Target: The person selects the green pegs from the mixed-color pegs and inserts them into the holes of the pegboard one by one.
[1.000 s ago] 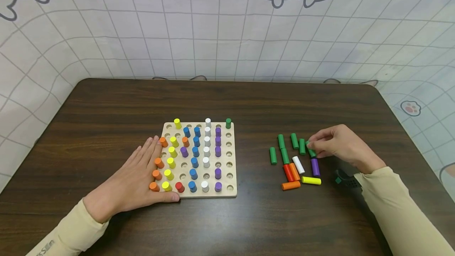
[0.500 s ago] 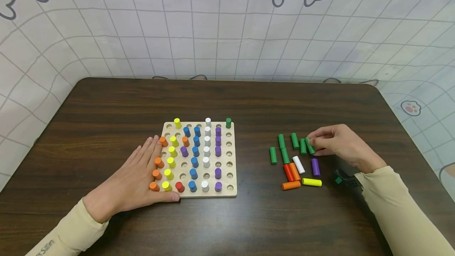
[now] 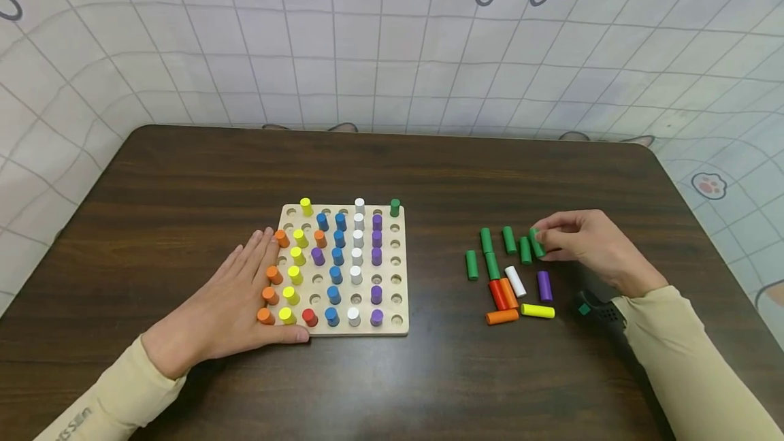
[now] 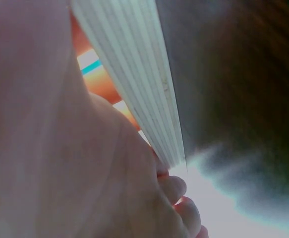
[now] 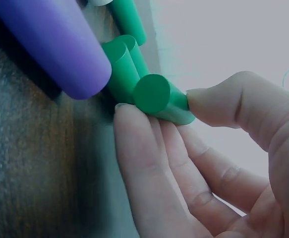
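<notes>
Left hand steadies the board, right hand pinches a green peg

The left hand [image 3: 229,305] lies flat with straight fingers on the worktop [image 3: 429,169], against the board [image 3: 401,329] edge, touching the orange pegs [image 3: 269,295]. Right of the board lie loose pegs. At their far right the right hand [image 3: 582,247] pinches a green peg [image 3: 537,242] between thumb and fingers [image 5: 149,163], just off the worktop. The peg looks light, rigid and smooth, so it may roll or slip; a mid-length pinch suits it.

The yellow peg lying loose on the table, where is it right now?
In the head view, the yellow peg lies flat at the right, nearest the camera in the loose pile, just right of the orange peg and below the purple peg.
</notes>
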The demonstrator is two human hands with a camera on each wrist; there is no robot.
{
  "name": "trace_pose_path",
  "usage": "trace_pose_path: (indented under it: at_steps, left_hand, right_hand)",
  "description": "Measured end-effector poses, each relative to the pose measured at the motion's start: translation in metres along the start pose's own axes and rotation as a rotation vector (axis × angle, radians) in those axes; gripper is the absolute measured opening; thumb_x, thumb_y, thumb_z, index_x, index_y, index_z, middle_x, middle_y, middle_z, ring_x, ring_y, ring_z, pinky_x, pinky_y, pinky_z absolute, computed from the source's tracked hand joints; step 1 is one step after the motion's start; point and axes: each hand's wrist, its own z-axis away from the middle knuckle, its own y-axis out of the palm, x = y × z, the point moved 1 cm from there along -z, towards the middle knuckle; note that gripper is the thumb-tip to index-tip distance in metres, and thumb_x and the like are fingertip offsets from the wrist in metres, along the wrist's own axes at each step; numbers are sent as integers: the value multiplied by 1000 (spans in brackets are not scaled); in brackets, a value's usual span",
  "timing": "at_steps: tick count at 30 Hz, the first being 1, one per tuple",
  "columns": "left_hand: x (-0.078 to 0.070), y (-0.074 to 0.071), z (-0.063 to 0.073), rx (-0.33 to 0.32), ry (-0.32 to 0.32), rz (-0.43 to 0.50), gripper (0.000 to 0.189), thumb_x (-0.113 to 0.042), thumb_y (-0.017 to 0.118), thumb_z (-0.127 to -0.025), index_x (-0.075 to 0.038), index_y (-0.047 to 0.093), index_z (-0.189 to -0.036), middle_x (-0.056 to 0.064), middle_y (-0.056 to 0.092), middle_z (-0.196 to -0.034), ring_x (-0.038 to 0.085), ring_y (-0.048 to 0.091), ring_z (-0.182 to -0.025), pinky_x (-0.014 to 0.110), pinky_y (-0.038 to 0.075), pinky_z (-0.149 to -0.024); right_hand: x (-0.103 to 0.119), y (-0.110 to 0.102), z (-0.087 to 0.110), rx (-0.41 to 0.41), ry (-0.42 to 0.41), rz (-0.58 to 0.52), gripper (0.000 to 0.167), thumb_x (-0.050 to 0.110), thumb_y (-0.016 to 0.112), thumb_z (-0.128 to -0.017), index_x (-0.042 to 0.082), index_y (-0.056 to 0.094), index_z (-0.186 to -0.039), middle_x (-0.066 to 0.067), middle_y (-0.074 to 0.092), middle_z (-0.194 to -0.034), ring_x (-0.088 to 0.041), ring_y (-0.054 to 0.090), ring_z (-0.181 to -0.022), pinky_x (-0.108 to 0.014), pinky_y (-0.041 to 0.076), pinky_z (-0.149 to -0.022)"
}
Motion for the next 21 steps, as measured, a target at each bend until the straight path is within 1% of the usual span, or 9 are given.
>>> trace_pose_path:
  at_steps: [2, 8, 10, 14, 15, 17, 19, 21]
  left_hand:
    - [0, -2, 1, -1, -4, 2, 141, -95, 54, -73, -2, 2, -166, 19, 3, -176, 43, 7, -163, 68, 17, -128]
    - [0, -5, 2, -5, -8, 7, 141, -95, 55, -73, -3, 2, -166, 18, 3, -176, 43, 7, -163, 67, 17, -129]
    - [-1, -6, 2, -5, -7, 6, 142, -96, 53, -72, -3, 2, -166, 18, 3, -176, 43, 7, -163, 67, 17, -129]
    - [-2, -5, 2, -10, -3, 4, 144, -99, 50, -71, -2, 3, -166, 18, 3, -176, 42, 7, -163, 67, 16, -130]
    - [-2, -5, 2, -10, -2, 6, 144, -99, 50, -70, -2, 3, -166, 18, 2, -176, 42, 7, -163, 66, 16, -130]
    - [-2, -4, 2, -11, 1, 7, 144, -100, 49, -70, -2, 4, -166, 18, 3, -176, 42, 7, -163, 66, 16, -130]
    - [-2, -3, 2, -10, -1, 9, 144, -100, 49, -70, -1, 5, -166, 19, 3, -176, 43, 7, -163, 66, 16, -130]
    - [-2, -2, 2, -9, -2, 10, 144, -100, 49, -70, -1, 5, -166, 19, 3, -176, 43, 7, -163, 66, 16, -130]
  right_hand:
    - [3, -1, 1, -13, -6, 9, 38, 29, 62, -103, 3, 65, -131, -14, 68, -124, -10, 75, -95, -31, 64, -91]
    - [9, -5, 5, -52, -8, -7, 39, 33, 60, -105, 5, 65, -131, -12, 64, -127, -8, 76, -96, -22, 62, -90]
    - [9, -6, 6, -57, -4, -13, 41, 36, 61, -105, 6, 64, -133, -10, 62, -129, -8, 76, -98, -23, 62, -93]
    - [12, -7, 6, -62, -5, -13, 47, 44, 61, -104, 9, 63, -135, -5, 60, -134, -8, 77, -100, -30, 60, -101]
    - [13, -7, 6, -64, -9, -17, 47, 45, 61, -103, 9, 63, -135, -4, 60, -133, -8, 77, -100, -29, 59, -101]
    - [17, -8, 5, -69, -29, -31, 47, 44, 61, -103, 8, 63, -135, -1, 63, -131, -10, 78, -101, -25, 60, -99]
    - [22, -9, 4, -73, -50, -42, 45, 42, 61, -104, 8, 63, -134, 3, 65, -127, -12, 78, -100, -17, 59, -94]
    - [27, -9, 2, -74, -72, -61, 44, 38, 61, -104, 6, 63, -133, 4, 66, -124, -13, 77, -101, -13, 58, -90]
